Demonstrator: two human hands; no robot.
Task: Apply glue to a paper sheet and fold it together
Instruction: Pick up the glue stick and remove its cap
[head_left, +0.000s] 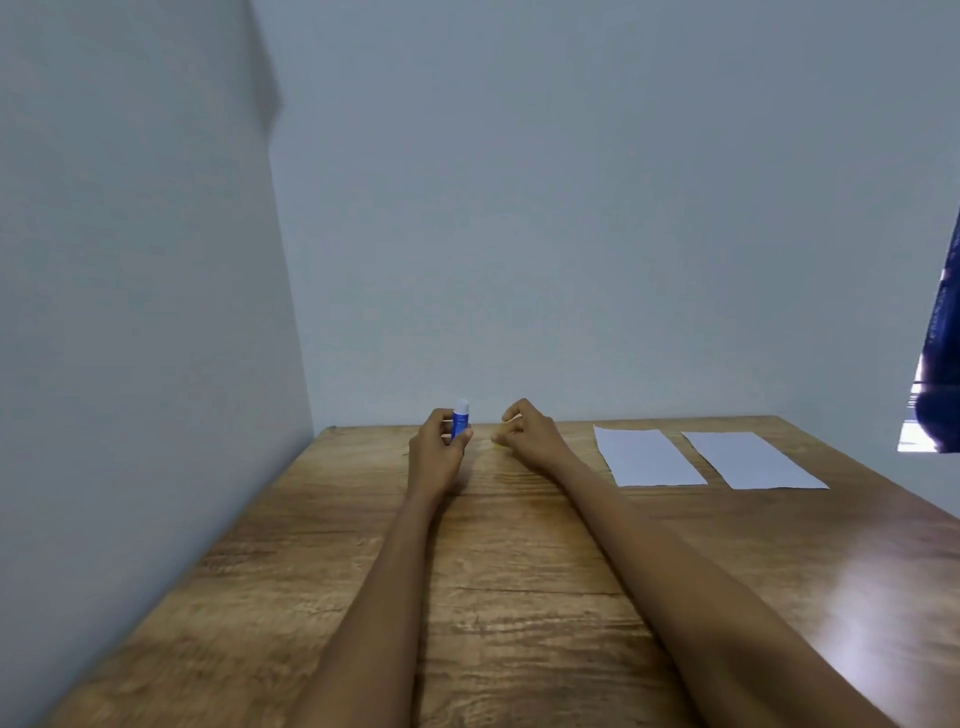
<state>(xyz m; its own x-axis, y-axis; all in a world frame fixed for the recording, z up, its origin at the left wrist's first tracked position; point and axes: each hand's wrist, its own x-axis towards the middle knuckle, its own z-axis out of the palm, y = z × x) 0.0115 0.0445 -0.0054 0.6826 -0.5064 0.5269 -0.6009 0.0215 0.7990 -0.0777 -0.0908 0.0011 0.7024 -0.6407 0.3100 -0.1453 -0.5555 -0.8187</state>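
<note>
Pinching the glue stick (461, 422), the left hand (435, 453) hides its base; right hand (531, 430) curls, grip unclear.

We see two bare forearms, no sleeves in frame. Left hand (435, 451) and right hand (530, 431): no gloves, rings, watch or bands that we can make out. Slim wrists, long forearms widening toward the bottom edge. Fingernail detail too small to tell.

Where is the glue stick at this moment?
The glue stick is upright in the left hand, above the far middle of the wooden table, left of the right hand.
</note>
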